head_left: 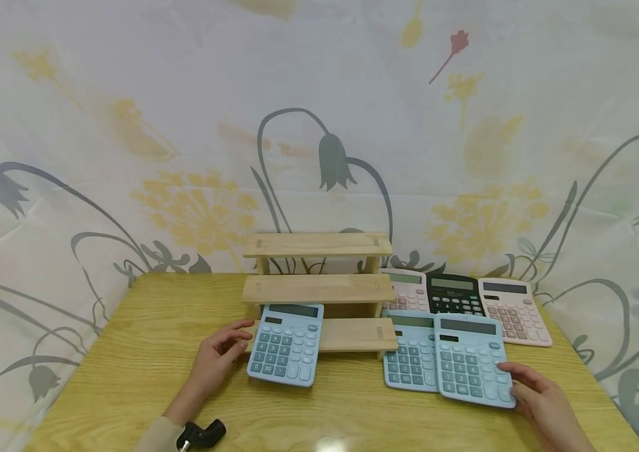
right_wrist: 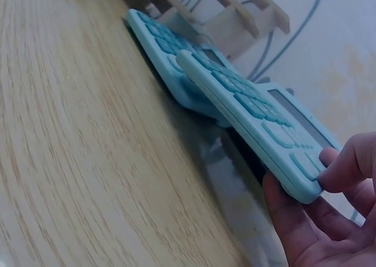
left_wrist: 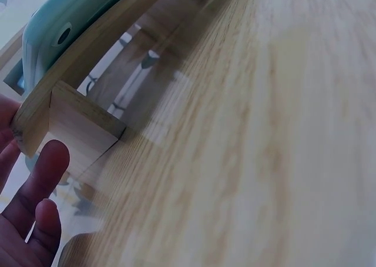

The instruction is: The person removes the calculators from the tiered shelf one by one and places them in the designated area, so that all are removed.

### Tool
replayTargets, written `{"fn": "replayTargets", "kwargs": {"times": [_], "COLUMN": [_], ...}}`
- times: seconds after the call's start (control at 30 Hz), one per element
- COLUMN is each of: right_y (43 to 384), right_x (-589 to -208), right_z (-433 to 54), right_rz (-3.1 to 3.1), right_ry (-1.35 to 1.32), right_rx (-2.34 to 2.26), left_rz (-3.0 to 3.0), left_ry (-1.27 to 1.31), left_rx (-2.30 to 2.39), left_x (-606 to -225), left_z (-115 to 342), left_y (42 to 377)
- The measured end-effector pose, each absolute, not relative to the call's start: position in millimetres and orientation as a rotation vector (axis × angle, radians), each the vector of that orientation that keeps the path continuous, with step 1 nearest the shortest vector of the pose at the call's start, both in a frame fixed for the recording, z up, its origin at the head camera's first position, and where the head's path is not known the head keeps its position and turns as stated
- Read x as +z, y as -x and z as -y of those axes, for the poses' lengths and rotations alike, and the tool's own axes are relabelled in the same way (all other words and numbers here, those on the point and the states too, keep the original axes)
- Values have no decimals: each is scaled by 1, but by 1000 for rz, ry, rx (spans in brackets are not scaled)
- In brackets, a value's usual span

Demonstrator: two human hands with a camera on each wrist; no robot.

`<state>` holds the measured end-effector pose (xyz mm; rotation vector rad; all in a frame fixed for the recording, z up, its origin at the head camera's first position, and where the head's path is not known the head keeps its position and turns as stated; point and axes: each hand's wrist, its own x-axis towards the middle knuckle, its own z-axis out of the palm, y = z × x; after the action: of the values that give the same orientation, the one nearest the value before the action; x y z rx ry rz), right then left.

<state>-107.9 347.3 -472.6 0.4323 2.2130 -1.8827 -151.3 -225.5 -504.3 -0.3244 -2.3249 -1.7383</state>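
Note:
My right hand pinches the lower right corner of a light blue calculator. In the right wrist view the thumb is on its key side, the other fingers are underneath, and the calculator tilts up off the table. Its left edge overlaps a second blue calculator. A third blue calculator leans face out on the lowest step of a wooden three-step rack. My left hand is beside that step's left end, fingertips right at the wood and the thumb apart from it.
Behind the blue calculators lie a pink calculator, a black calculator and another pink calculator. The rack's upper steps carry nothing. A patterned cloth hangs behind the wooden table. A black strap device is on the left wrist.

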Motion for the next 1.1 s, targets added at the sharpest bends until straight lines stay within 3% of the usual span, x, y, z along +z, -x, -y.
{"fn": "replayTargets", "kwargs": {"times": [1.1], "right_y": [110], "right_x": [-477], "right_z": [-372], "right_rz": [-2199], "right_ry": [-437], "right_rx": [-1933], "left_rz": [2275], "left_ry": [368], "left_rx": [-1789], "left_x": [-507], "left_z": [227], "left_y": [152]}}
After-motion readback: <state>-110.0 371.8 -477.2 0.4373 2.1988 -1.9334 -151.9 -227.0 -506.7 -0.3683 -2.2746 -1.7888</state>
